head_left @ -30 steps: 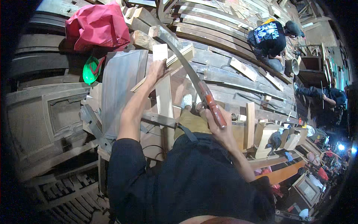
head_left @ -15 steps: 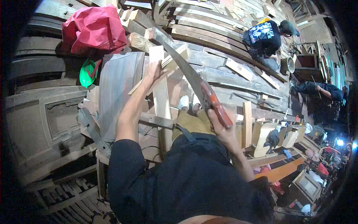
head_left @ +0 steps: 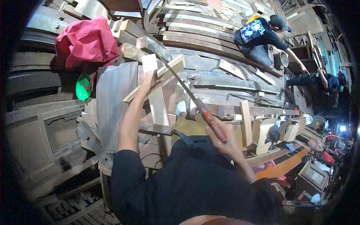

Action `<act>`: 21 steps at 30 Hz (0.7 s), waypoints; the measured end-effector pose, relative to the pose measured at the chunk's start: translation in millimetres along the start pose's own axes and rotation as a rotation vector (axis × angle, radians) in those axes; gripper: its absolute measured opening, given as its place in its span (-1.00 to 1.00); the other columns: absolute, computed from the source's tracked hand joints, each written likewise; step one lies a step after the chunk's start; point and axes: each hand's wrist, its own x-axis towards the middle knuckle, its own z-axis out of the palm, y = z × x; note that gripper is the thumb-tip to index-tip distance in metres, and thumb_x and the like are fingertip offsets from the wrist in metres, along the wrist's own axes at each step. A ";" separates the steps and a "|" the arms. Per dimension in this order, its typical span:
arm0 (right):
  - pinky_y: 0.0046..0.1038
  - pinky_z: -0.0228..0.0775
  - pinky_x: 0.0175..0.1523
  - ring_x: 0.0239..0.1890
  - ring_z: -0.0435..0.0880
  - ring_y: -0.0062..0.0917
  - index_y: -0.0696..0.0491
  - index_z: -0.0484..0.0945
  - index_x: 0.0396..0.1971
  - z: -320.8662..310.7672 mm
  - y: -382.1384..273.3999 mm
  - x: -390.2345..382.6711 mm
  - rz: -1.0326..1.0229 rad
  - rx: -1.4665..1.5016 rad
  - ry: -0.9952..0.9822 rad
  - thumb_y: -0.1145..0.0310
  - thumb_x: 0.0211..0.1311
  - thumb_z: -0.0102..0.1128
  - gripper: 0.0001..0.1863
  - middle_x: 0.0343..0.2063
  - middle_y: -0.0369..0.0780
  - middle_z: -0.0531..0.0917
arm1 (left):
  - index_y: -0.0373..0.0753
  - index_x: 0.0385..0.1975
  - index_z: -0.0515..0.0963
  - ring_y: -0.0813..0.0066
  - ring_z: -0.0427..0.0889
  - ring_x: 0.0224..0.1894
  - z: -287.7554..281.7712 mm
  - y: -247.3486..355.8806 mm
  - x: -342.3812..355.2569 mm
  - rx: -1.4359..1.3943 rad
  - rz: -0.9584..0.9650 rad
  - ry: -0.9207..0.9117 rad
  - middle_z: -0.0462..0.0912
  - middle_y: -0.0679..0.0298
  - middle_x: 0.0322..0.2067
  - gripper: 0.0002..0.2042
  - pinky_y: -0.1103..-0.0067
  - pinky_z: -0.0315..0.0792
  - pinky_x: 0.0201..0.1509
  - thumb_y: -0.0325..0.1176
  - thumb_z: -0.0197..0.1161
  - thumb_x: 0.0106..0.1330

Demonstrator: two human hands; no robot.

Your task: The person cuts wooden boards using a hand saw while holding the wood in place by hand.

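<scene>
My right hand [head_left: 222,135] is wrapped around the red-brown handle of a handsaw [head_left: 210,122]. The blade slants up and left, seen nearly edge-on, and crosses a light wooden strip [head_left: 178,64] near its far right end; I cannot tell whether the teeth touch it. My left hand [head_left: 150,81] grips the strip over a pale board [head_left: 159,108], its fingers partly hidden. The strip lies at a slant across that board, which runs toward my body.
A grey sheet-like panel [head_left: 117,99] lies left of my left arm, with a red bag [head_left: 88,44] and green object [head_left: 83,87] beyond. Thick timbers [head_left: 150,45] stand ahead. One person [head_left: 258,41] crouches at the far right; another [head_left: 327,80] is farther off.
The saw has turned from showing its broad blade face to nearly edge-on, and its blade has come down across the strip. My left hand stays on the wood. The crouching person has stretched an arm out.
</scene>
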 end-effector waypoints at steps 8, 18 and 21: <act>-0.53 0.36 -0.33 -0.44 0.46 -0.68 0.14 0.59 0.00 -24.0 4.9 -46.0 -0.015 0.131 0.046 0.34 0.32 0.25 -0.69 -0.47 -0.28 0.60 | -0.29 -0.19 0.64 0.02 0.73 -0.31 9.7 -30.2 7.0 -0.071 -0.237 0.139 0.71 -0.03 -0.45 -0.27 0.19 0.55 -0.17 0.33 0.44 -0.09; -0.60 0.22 -0.49 -0.58 0.41 -0.74 0.24 0.58 0.00 -109.0 9.9 -140.9 0.251 0.161 0.252 0.29 0.20 0.33 -0.57 -0.54 -0.37 0.54 | -0.35 -0.09 0.61 -0.07 0.70 -0.17 -11.8 -11.7 -8.1 -0.229 -0.135 0.196 0.69 -0.17 -0.29 -0.31 0.14 0.54 -0.11 0.20 0.40 0.01; -0.63 0.09 -0.64 -0.73 0.30 -0.76 0.17 0.52 -0.33 -98.2 22.0 -130.9 0.220 0.209 0.406 0.29 0.25 0.30 -0.76 -0.64 -0.36 0.46 | -0.30 -0.15 0.61 -0.07 0.71 -0.24 -6.3 0.1 -16.9 -0.160 -0.161 0.170 0.70 -0.11 -0.34 -0.39 0.15 0.55 -0.16 0.15 0.41 0.02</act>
